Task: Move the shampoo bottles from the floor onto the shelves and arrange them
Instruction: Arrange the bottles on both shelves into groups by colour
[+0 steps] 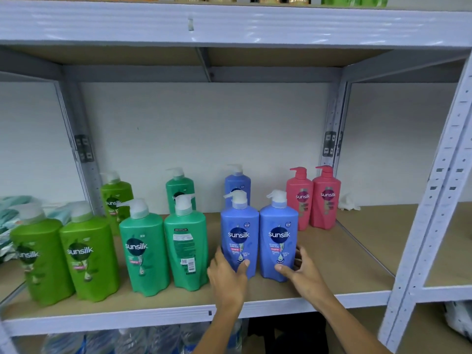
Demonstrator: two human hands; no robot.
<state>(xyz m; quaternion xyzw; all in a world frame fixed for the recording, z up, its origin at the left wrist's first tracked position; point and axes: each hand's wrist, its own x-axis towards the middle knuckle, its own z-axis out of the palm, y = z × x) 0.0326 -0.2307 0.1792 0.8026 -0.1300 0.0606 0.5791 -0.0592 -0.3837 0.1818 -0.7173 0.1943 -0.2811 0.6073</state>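
Two blue shampoo bottles stand side by side at the front of the wooden shelf (pixel 332 264). My left hand (pixel 227 274) grips the left blue bottle (pixel 238 236) near its base, thumb across the front. My right hand (pixel 302 272) grips the right blue bottle (pixel 278 236) the same way. A third blue bottle (pixel 237 183) stands behind them. Left of these are teal bottles (pixel 143 251) (pixel 186 246) (pixel 180 187) and light green bottles (pixel 38 256) (pixel 88 254) (pixel 116 198). Two pink bottles (pixel 299 198) (pixel 327 198) stand at the back right.
A grey metal upright (pixel 431 200) frames the shelf on the right, with another bay beyond it. The shelf above (pixel 229 24) carries more bottles. Clear water bottles (pixel 132 341) sit on the level below. Crumpled white paper (pixel 348 201) lies by the pink bottles.
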